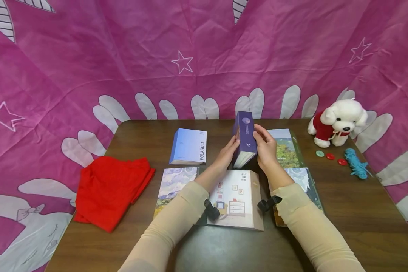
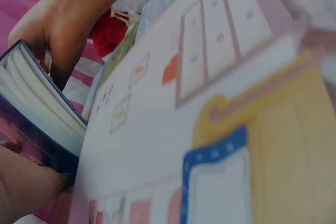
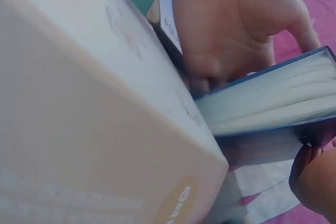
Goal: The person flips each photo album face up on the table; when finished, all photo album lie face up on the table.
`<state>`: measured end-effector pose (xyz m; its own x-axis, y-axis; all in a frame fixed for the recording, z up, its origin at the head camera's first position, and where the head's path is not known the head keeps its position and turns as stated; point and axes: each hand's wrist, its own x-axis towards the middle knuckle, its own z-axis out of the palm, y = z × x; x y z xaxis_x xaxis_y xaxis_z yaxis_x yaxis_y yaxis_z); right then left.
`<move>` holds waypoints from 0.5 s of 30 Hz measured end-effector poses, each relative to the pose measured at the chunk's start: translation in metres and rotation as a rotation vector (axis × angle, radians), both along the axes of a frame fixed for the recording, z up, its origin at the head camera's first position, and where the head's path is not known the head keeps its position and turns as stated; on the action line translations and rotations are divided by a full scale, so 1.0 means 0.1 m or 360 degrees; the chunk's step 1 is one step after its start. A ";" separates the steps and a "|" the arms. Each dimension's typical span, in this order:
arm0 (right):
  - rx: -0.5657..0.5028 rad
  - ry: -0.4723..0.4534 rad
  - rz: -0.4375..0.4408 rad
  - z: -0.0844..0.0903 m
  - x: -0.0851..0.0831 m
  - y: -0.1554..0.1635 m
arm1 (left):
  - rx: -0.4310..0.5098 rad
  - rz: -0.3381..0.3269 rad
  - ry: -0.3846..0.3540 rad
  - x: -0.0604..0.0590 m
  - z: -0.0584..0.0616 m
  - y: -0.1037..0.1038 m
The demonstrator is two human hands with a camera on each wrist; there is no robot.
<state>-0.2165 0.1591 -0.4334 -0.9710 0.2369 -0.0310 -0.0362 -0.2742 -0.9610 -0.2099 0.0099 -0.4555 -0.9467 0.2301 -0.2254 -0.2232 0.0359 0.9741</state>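
Note:
A thick dark purple photo album [image 1: 247, 132] stands upright at the back middle of the table, its spine turned up toward me. My left hand [image 1: 225, 155] holds its left cover, and my right hand [image 1: 266, 147] grips the right side with the fingers near the spine. Pale page edges [image 2: 44, 95] show between the covers in the left wrist view. Just in front lies a white album with a drawn room [image 1: 236, 200], which fills much of both wrist views. It cannot be told whether the purple album's lower edge touches the table.
Left of the hands lie a blue POLAROID album [image 1: 189, 145] and a landscape-painted album [image 1: 176, 185]. A green album [image 1: 285, 151] and another painted one [image 1: 300, 185] lie right. Red cloth [image 1: 112, 189] covers the left side. A plush dog [image 1: 338, 122], buttons [image 1: 330, 156] and blue yarn [image 1: 356, 164] sit right.

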 end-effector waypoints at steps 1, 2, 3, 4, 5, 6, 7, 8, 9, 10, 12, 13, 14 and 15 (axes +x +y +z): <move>0.0006 0.0019 0.0006 0.00 0.00 -0.01 | 0.0047 0.0014 0.0008 0.01 0.01 0.00; 0.0015 0.0036 0.0012 0.00 0.00 -0.02 | 0.0100 0.0034 0.0020 0.01 0.02 0.01; 0.0028 0.0041 0.0015 0.00 0.01 -0.03 | 0.0134 0.0048 0.0032 0.02 0.03 0.01; 0.0038 0.0042 0.0020 0.00 0.01 -0.04 | 0.0153 0.0065 0.0046 0.02 0.05 0.00; 0.0051 0.0039 0.0023 0.00 0.00 -0.05 | 0.0168 0.0081 0.0065 0.02 0.06 0.00; 0.0065 0.0037 0.0031 -0.01 0.00 -0.05 | 0.0173 0.0097 0.0081 0.02 0.07 -0.01; 0.0073 0.0037 0.0039 -0.01 0.00 -0.06 | 0.0174 0.0104 0.0104 0.02 0.08 -0.03; 0.0091 0.0042 0.0047 -0.01 0.00 -0.07 | 0.0172 0.0102 0.0130 0.02 0.10 -0.04; 0.0101 0.0050 0.0055 -0.01 0.01 -0.07 | 0.0166 0.0094 0.0165 0.02 0.12 -0.06; 0.0109 0.0065 0.0069 -0.01 0.01 -0.08 | 0.0158 0.0083 0.0204 0.01 0.13 -0.07; 0.0123 0.0111 0.0104 -0.01 0.01 -0.09 | 0.0128 0.0050 0.0286 0.01 0.17 -0.11; 0.0126 0.0135 0.0127 -0.01 0.01 -0.09 | 0.0086 0.0039 0.0331 0.00 0.19 -0.12; 0.0129 0.0157 0.0152 -0.01 0.01 -0.10 | 0.0036 0.0034 0.0372 0.00 0.21 -0.14; 0.0123 0.0173 0.0192 -0.01 0.01 -0.10 | -0.0016 0.0036 0.0412 0.00 0.23 -0.15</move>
<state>-0.2150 0.1487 -0.4343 -0.9892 0.1162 0.0895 -0.1123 -0.2083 -0.9716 -0.2096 -0.0052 -0.4325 -0.9781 0.2070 0.0229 0.0326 0.0434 0.9985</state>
